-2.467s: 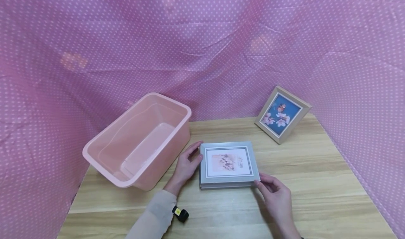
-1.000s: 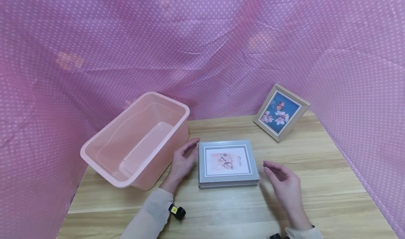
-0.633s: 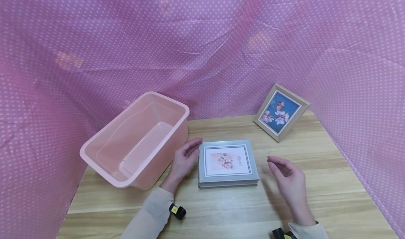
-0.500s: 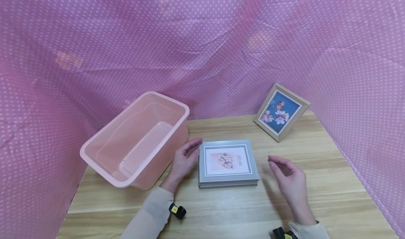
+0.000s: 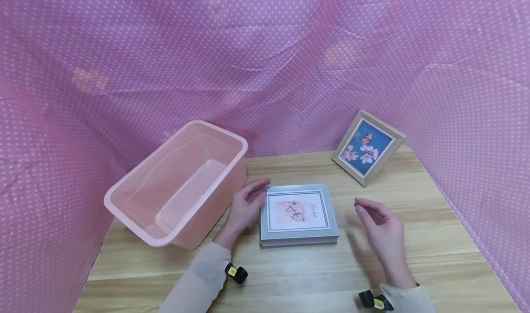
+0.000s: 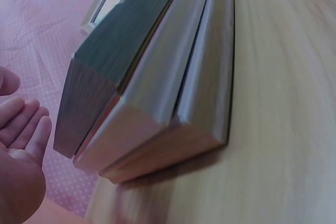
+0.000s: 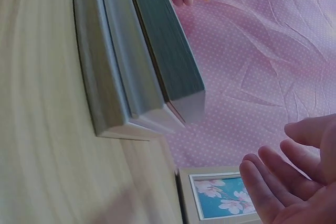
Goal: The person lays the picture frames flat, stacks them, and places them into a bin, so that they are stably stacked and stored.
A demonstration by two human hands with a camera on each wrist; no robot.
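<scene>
A stack of picture frames lies flat on the table. On top is a blue-grey picture frame (image 5: 298,234) with a blossom print; in the left wrist view, a silvery frame (image 6: 170,51) and a brownish frame (image 6: 211,72) lie under it. My left hand (image 5: 243,208) hovers at the stack's upper left corner, overlapping it in the head view; the left wrist view shows its fingers (image 6: 23,124) apart from the frames. To the right of the stack, my right hand (image 5: 385,234) is held in the air with bent, relaxed fingers, holding nothing.
A pink plastic tub (image 5: 215,193) stands on the left of the wooden table (image 5: 434,239). At the back right, a beige picture frame (image 5: 374,166) with a blue flower picture stands tilted. A pink dotted curtain (image 5: 265,64) encloses the back and sides.
Both hands were at the stack's edges 2.5 s ago. My right hand has since left it and moved right. The left hand has lately shifted slightly up and right. The stack stays put.
</scene>
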